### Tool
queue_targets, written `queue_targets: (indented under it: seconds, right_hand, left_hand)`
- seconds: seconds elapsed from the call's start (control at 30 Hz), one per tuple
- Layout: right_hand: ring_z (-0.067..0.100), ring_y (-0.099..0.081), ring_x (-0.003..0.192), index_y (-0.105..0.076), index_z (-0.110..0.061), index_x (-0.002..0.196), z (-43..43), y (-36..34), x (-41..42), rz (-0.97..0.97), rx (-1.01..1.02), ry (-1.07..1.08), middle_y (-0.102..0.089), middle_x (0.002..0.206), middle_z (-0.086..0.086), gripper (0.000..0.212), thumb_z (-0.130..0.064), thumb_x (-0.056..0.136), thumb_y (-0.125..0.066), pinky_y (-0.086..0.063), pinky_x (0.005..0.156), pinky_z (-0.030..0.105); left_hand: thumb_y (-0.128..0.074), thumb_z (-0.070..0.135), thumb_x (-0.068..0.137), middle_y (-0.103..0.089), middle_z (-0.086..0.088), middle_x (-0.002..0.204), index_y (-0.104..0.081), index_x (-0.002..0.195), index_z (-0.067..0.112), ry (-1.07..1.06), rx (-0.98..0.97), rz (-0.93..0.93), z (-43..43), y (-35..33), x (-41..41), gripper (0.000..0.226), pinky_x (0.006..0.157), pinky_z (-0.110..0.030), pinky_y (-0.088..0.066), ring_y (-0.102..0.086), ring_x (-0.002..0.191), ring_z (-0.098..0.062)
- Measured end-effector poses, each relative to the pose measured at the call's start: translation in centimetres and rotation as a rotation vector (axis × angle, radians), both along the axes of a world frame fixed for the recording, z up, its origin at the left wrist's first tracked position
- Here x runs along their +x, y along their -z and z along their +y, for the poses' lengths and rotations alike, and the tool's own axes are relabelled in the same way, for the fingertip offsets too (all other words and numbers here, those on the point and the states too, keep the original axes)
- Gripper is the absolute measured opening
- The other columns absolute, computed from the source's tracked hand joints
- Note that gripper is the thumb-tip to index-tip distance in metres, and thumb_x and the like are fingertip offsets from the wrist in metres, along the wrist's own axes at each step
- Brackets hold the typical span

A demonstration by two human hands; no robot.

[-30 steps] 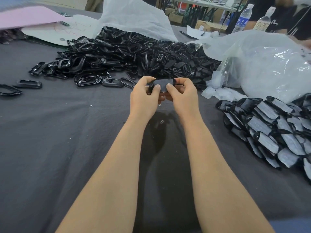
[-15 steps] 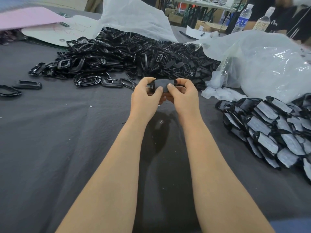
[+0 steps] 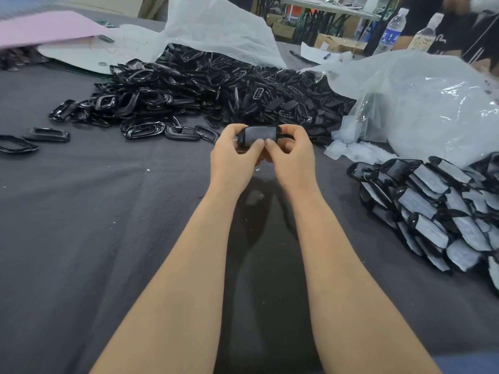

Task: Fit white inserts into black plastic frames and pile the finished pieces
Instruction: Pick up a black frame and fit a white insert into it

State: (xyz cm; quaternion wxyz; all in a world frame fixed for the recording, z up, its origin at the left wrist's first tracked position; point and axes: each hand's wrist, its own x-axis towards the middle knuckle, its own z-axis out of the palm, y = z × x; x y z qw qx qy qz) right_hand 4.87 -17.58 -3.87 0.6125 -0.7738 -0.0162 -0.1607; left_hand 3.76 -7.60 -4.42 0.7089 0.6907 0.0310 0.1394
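Black frame [image 3: 258,134] held in both grips above the middle of the worktop [image 3: 81,238]

Your left grip [image 3: 232,156] and right grip [image 3: 293,156] each pinch one end of it. The fingers curl behind it and your thumb tips meet on its pale near face, which looks like a white insert seated in the frame. You hold it raised off the grey cloth, just in front of the heap of empty frames [image 3: 216,90] spread along the far edge. The finished pile [image 3: 432,209], pale faces up, lies at the right edge, well apart from your hands. Loose white inserts [image 3: 349,151] lie between that pile and a clear plastic bag [image 3: 432,103] toward the far right corner. A few single frames [image 3: 48,134] lie near the left edge.
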Motion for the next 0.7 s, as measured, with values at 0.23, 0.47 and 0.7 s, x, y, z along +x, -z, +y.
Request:
queue_targets:
  seconds: [0.23,0.47,0.7]
  right_hand:
    - [0.022,-0.070,0.082,-0.055,-0.015,0.104,0.00,0.10,0.04,0.021,0.012,0.005,-0.070,0.091,0.011,0.013,-0.007,0.094,-0.054,-0.057,0.074,0.030]
    - [0.027,-0.068,0.089,-0.055,-0.014,0.104,0.20,-0.02,0.12,0.043,-0.004,0.073,-0.070,0.095,0.012,0.013,-0.008,0.092,-0.054,-0.053,0.088,0.047]
    - [0.021,-0.068,0.084,-0.056,-0.018,0.095,0.00,0.13,0.04,0.033,0.068,0.046,-0.067,0.088,0.003,0.011,-0.011,0.090,-0.062,-0.055,0.086,0.044]
  left_hand:
    - [-0.059,0.003,0.092,-0.068,0.003,0.085,-0.057,0.105,0.018,-0.025,-0.014,0.010,0.20,0.05,0.13,0.021,0.076,-0.027,-0.059,-0.069,0.068,-0.003]
    - [-0.055,0.005,0.093,-0.072,-0.003,0.086,-0.058,0.104,0.022,-0.007,-0.039,0.031,-0.06,-0.11,0.09,0.021,0.071,-0.024,-0.059,-0.071,0.073,-0.010]
    - [-0.053,0.004,0.094,-0.071,-0.001,0.081,-0.056,0.092,0.031,0.012,-0.049,0.022,0.06,-0.05,0.01,0.027,0.066,-0.021,-0.057,-0.070,0.067,-0.005]
